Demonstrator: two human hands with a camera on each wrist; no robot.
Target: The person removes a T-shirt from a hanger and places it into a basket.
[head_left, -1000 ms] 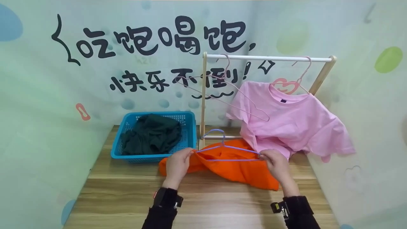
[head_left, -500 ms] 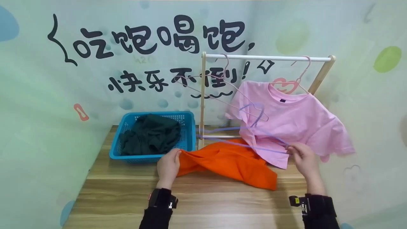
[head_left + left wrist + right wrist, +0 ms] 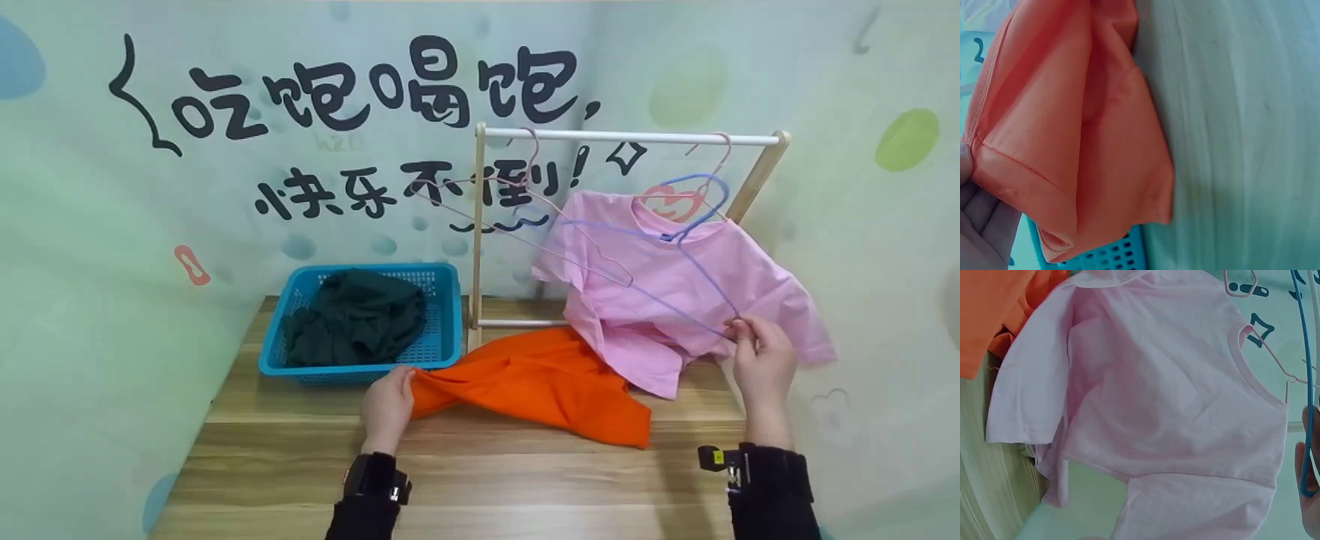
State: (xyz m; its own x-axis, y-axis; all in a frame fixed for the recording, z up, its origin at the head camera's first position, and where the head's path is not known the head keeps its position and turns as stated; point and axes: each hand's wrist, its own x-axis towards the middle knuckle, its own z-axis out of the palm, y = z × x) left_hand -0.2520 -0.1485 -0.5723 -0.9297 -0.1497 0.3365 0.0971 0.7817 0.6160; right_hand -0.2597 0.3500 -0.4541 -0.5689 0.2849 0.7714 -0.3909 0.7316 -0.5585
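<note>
At the near end of the orange shirt (image 3: 547,390), my left hand (image 3: 388,411) pinches a corner of the cloth and lifts it. The left wrist view shows thumb and fingers on its seamed edge (image 3: 1002,169). The rest of the shirt lies spread on the table. My right hand (image 3: 766,367) grips a blue hanger (image 3: 710,280) by one end of its bar. The hanger is raised and tilted, its hook upward, overlapping the hung pink T-shirt (image 3: 784,307) in the head view. In the right wrist view the hanger (image 3: 1309,382) runs along the right edge.
A small rack with a white rail (image 3: 622,136) stands behind, bearing the pink T-shirt and a bare pink hanger (image 3: 535,154). To the left is a blue basket (image 3: 271,337) with a dark green garment (image 3: 360,319) in it. The wooden table (image 3: 480,495) extends in front.
My right hand has carried the blue hanger off the orange shirt, up and to the right. The left hand has shifted slightly left and down, still holding the shirt's corner.
</note>
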